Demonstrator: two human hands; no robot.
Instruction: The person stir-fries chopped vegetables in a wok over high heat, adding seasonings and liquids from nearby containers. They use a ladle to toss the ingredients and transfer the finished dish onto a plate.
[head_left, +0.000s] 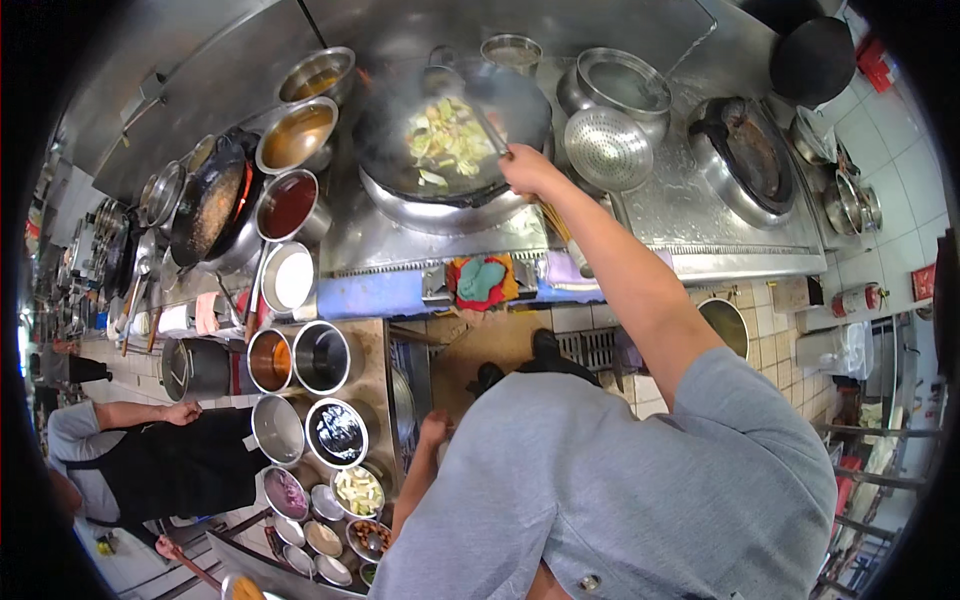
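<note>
My right hand (525, 171) grips the handle of a metal wok ladle (487, 129), held over a large black wok (375, 169). The ladle's bowl (442, 81) is near the far rim. Chopped pale-green vegetables (448, 139) lie in the wok amid steam. Down by my side hangs my left hand (435, 429), near the edge of the condiment table; its fingers are small in view, and I cannot tell whether they hold anything. A perforated skimmer (607, 148) rests right of the wok, below a steel pot (626, 86). A bamboo wok brush (559, 225) lies partly behind my forearm.
Bowls of amber liquid (296, 135) and a pot of red sauce (287, 206) line the wok's left. Another wok (210, 210) sits over flame beyond them. Sauce tubs (337, 433) fill the side table. Folded cloths (481, 279) lie at the front edge. A co-worker (161, 465) stands left.
</note>
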